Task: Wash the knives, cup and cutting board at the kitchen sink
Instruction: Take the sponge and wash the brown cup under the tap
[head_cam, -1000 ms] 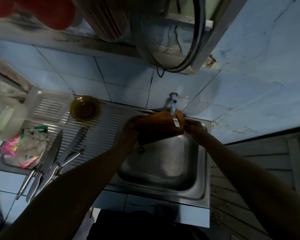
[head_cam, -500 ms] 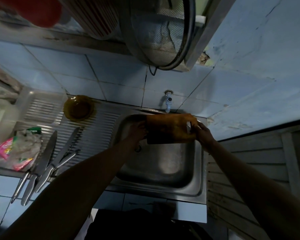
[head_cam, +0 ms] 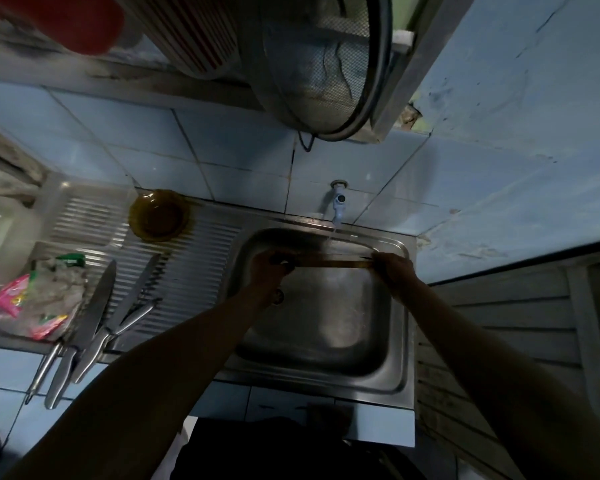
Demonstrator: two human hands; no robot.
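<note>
Wooden and brown, the rectangular cutting board (head_cam: 333,263) sits edge-on to us in the centre of the frame, held level over the stainless steel sink basin (head_cam: 326,327), right below the small white plastic tap (head_cam: 338,206) on the blue tiled wall. Water looks to be running from the spout onto the board. The left hand (head_cam: 269,271) grips the board's left end with fingers curled around it, and the right hand (head_cam: 394,271) pinches the right end the same way.

So where are we? My read is that the board is mid-rinse. Over at lower left, three steel knives (head_cam: 90,327) lie side by side on the ribbed metal draining bench (head_cam: 194,271), handles hanging past the front edge; whether they are washed, I can't tell. The amber glass cup (head_cam: 158,214) stands mouth-up at the back of that bench, near the wall, well apart from the hands, its state also unclear.

Elsewhere: a crumpled plastic bag with pink and green print (head_cam: 39,306) just left of the knives, a round wire-mesh strainer (head_cam: 323,64) hanging overhead at top centre, and a red plastic item (head_cam: 66,19) at upper left. That strainer hangs above the tap, something to mind when lifting the board out. Those overhanging handles could be knocked by the left forearm.
</note>
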